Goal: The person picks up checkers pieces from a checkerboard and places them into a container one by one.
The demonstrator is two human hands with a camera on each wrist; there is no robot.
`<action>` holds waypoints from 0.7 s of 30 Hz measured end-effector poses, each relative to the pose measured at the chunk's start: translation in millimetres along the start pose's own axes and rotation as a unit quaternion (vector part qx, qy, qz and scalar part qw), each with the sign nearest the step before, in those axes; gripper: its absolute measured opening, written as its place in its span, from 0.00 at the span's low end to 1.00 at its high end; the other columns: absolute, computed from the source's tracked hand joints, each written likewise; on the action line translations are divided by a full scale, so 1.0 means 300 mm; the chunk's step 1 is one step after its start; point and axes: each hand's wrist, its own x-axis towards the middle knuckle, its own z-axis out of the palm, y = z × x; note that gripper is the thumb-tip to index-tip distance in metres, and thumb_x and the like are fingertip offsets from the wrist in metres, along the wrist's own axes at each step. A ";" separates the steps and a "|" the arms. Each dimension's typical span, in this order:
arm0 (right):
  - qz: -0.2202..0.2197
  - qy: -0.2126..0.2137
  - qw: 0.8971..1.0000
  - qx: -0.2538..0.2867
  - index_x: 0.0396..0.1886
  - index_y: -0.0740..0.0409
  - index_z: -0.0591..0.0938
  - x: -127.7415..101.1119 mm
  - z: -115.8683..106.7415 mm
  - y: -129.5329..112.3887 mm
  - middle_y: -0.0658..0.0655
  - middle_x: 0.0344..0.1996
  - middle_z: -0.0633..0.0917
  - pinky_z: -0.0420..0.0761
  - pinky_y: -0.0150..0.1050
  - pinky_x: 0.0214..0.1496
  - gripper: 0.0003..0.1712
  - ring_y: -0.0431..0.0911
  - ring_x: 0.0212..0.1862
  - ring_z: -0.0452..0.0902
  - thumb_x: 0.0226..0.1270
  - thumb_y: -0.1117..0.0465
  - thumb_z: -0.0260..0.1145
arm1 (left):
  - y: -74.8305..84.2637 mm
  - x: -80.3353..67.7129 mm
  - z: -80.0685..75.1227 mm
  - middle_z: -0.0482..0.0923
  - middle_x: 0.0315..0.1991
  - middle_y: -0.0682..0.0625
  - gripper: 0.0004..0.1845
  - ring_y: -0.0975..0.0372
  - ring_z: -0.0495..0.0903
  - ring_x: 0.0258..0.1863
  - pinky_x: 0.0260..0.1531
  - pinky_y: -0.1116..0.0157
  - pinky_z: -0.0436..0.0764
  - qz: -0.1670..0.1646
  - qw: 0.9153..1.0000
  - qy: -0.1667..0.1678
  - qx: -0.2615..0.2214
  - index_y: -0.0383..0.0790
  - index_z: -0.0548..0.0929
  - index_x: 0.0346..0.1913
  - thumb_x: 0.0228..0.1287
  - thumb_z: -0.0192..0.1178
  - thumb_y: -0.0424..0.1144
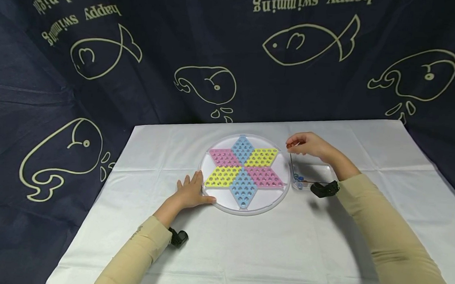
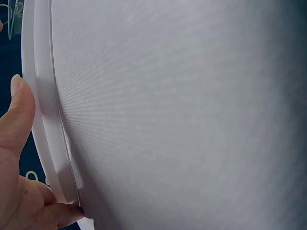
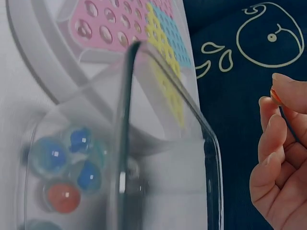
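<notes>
A round white Chinese checkers board [image 1: 264, 202] bears a star of pink, yellow and blue holed sections. My left hand [image 1: 189, 192] lies with fingers spread at its near left rim, the thumb reaching along the edge. In the left wrist view, the fingers [image 2: 24, 112] touch the pale rim [image 2: 47, 110]. Above the far left corner of a clear plastic box [image 1: 316, 170], my right hand [image 1: 308, 145] pinches an orange-red marble [image 3: 275, 97] between thumb and index finger. Inside the box, blue marbles [image 3: 50, 155] and a red marble [image 3: 64, 196] are gathered at one end.
Board and box stand side by side on a white cloth-covered table [image 1: 244, 254]. Behind hangs a dark blue cloth [image 1: 159, 35] with drawn fish and whales. Each wrist carries a black camera, the right one [image 1: 324, 189] close by the box's near edge.
</notes>
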 end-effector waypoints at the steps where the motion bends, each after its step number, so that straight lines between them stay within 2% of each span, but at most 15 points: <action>1: 0.001 0.001 1.000 0.001 0.51 0.68 0.74 -0.004 -0.003 0.004 0.57 0.42 0.79 0.73 0.44 0.41 0.22 0.50 0.42 0.74 0.61 0.59 0.62 | 0.001 0.000 0.000 0.40 0.71 0.34 0.58 0.36 0.37 0.68 0.63 0.39 0.35 -0.001 1.000 -0.001 0.001 0.28 0.41 0.70 0.52 0.62 0.60; 5: 0.001 0.003 1.000 0.004 0.51 0.68 0.74 -0.020 -0.017 0.017 0.56 0.41 0.79 0.73 0.43 0.40 0.22 0.48 0.41 0.74 0.61 0.58 0.63 | 0.001 0.000 0.000 0.40 0.71 0.34 0.58 0.36 0.37 0.68 0.62 0.39 0.35 -0.001 1.000 -0.001 0.002 0.27 0.41 0.70 0.52 0.62 0.60; 16: 0.008 0.013 1.000 -0.001 0.51 0.69 0.73 -0.055 -0.046 0.052 0.53 0.39 0.79 0.73 0.40 0.37 0.23 0.50 0.41 0.74 0.61 0.58 0.63 | 0.000 0.001 0.002 0.40 0.71 0.34 0.58 0.36 0.36 0.68 0.63 0.39 0.34 0.000 1.000 -0.004 0.000 0.27 0.41 0.70 0.52 0.62 0.60; 21: 0.010 0.014 1.000 0.005 0.51 0.70 0.73 -0.067 -0.055 0.073 0.50 0.37 0.80 0.73 0.41 0.37 0.23 0.47 0.39 0.74 0.61 0.58 0.63 | -0.002 0.003 0.002 0.40 0.71 0.35 0.58 0.37 0.36 0.68 0.63 0.39 0.34 -0.002 1.000 -0.003 -0.001 0.28 0.40 0.70 0.51 0.62 0.60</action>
